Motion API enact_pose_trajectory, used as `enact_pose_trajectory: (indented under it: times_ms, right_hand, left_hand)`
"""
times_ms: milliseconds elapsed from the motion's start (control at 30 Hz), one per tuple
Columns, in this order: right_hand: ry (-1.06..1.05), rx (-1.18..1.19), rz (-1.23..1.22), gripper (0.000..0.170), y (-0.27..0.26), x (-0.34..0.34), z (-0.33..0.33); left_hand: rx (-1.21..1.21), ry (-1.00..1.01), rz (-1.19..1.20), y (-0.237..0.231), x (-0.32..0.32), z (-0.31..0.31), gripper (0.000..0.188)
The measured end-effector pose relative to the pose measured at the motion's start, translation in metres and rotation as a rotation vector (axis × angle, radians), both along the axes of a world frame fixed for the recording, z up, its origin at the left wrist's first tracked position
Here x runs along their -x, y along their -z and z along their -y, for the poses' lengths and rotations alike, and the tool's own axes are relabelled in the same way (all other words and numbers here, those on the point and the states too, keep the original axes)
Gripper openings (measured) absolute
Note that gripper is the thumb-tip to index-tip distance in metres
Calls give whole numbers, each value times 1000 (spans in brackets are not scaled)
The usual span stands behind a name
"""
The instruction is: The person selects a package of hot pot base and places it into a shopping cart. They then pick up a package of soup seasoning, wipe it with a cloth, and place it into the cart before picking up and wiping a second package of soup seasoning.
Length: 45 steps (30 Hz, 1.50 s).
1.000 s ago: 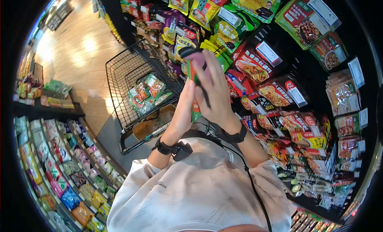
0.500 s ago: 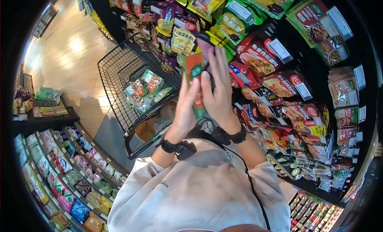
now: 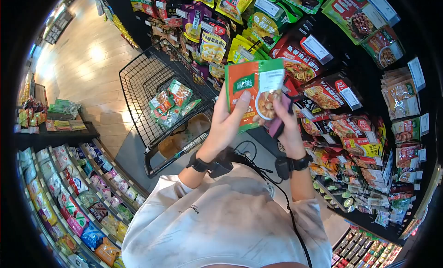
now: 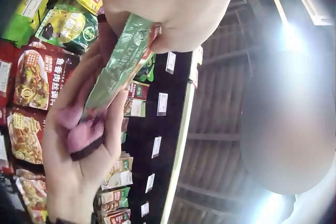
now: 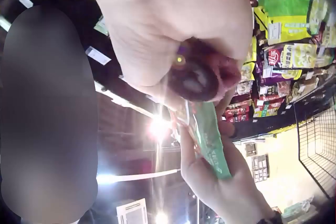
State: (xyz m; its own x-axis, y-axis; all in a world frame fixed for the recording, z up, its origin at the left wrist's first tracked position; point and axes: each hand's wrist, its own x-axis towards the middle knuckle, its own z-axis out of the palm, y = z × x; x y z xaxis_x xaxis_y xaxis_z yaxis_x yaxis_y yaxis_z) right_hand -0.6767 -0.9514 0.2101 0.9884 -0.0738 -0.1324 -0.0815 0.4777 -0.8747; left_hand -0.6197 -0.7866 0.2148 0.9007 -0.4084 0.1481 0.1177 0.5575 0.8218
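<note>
A green-and-orange food packet with a picture of a bowl on its front is held up before the chest, its face toward the head camera. My left hand grips its left side, thumb across the front. At the right edge my right hand pinches the packet and also holds a purplish-pink item with a black edge. I cannot tell what that item is. The left wrist view shows the packet's green side between both hands; the item's round black end faces the right wrist camera.
A black wire shopping cart stands ahead on the left, with several similar packets inside. A display rack of hanging food pouches with price tags runs along the right. Low shelves of bagged goods line the left.
The packet has turned from nearly edge-on between my palms to face the head camera. My hands have moved apart, the right one shifting right and toward my body.
</note>
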Motion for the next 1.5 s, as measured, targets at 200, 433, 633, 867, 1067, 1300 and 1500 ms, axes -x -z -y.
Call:
enact_pose_trajectory:
  times_ms: [200, 433, 633, 867, 1067, 1300, 1500]
  right_hand:
    - [282, 749, 204, 23, 10, 56, 36]
    - [199, 1143, 416, 68, 0, 125, 48]
    - [277, 1045, 424, 60, 5, 136, 95]
    - [267, 1213, 660, 55, -15, 158, 115]
    - [293, 318, 194, 42, 26, 152, 142]
    - [86, 333, 155, 37, 30, 161, 145]
    - [299, 395, 73, 41, 30, 140, 136]
  left_hand:
    - [-320, -333, 374, 19, 25, 59, 79]
    - [-56, 242, 124, 12, 92, 129, 78]
    - [-66, 256, 49, 26, 147, 172, 78]
    - [-109, 176, -66, 2, 183, 169, 64]
    - [55, 45, -255, 11, 196, 180, 52]
    - [-30, -199, -136, 6, 164, 164, 50]
    - [-308, -69, 67, 3, 125, 144, 37]
